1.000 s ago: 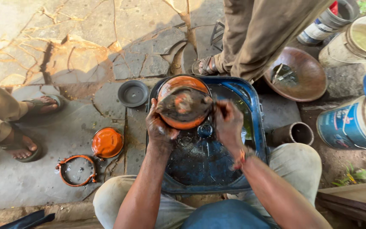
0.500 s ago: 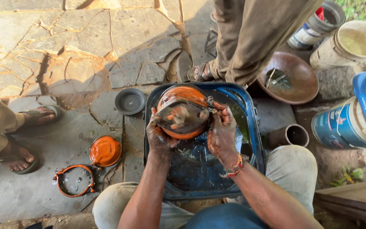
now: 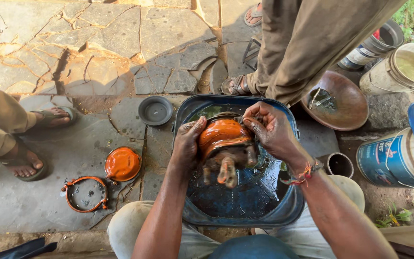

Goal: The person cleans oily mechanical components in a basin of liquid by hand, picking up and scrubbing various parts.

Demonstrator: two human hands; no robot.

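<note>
While both hands gripped it, the orange housing point(image 3: 225, 146) hung over the blue tub point(image 3: 283, 211), left hand point(image 3: 186, 144) clasping its left side, right hand point(image 3: 270, 128) its far right edge. Left of the tub, an orange lid point(image 3: 122, 163) and orange ring point(image 3: 86, 193) lay on the stone floor point(image 3: 73, 57).

Housing point(image 3: 226, 144) over the basin point(image 3: 283, 211), between left hand point(image 3: 186, 144) and right hand point(image 3: 270, 129); dome lid point(image 3: 122, 163) and ring point(image 3: 86, 193) left.

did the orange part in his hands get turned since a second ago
Yes. The orange part was held with its grimy underside up; now, still over the blue tub, its orange dome shows and the dirty end points toward the person.
</note>
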